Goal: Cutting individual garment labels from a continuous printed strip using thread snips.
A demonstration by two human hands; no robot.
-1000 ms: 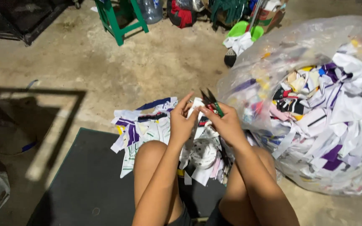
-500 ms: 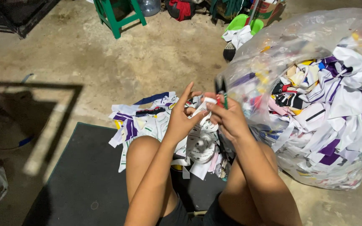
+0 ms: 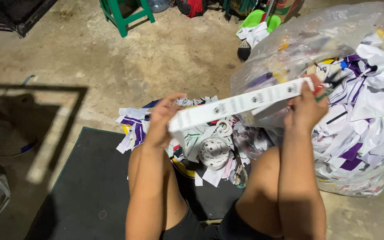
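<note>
Two hands: both are holding one long white strip (image 3: 241, 104), stretched out level between them.
Landmark: the strip; everything below is placed against it.
Far left of strip: a dark mat (image 3: 90, 186) is lying on the concrete floor (image 3: 112, 62), with a green stool (image 3: 125, 13) far beyond.
Left hand (image 3: 163, 120): fingers are closing around the strip's left end.
Under strip: a heap of white and purple scraps (image 3: 201, 151) is lying between the knees.
Right hand (image 3: 305, 109): it is gripping the strip's right end, with a red-handled tool whose kind I cannot tell.
Right of strip: a clear bag (image 3: 356, 102) is bulging with scraps.
Change: a moment ago the hands were bunched together at the heap; now they are drawn wide apart, so the strip appears pulled out to full length.
</note>
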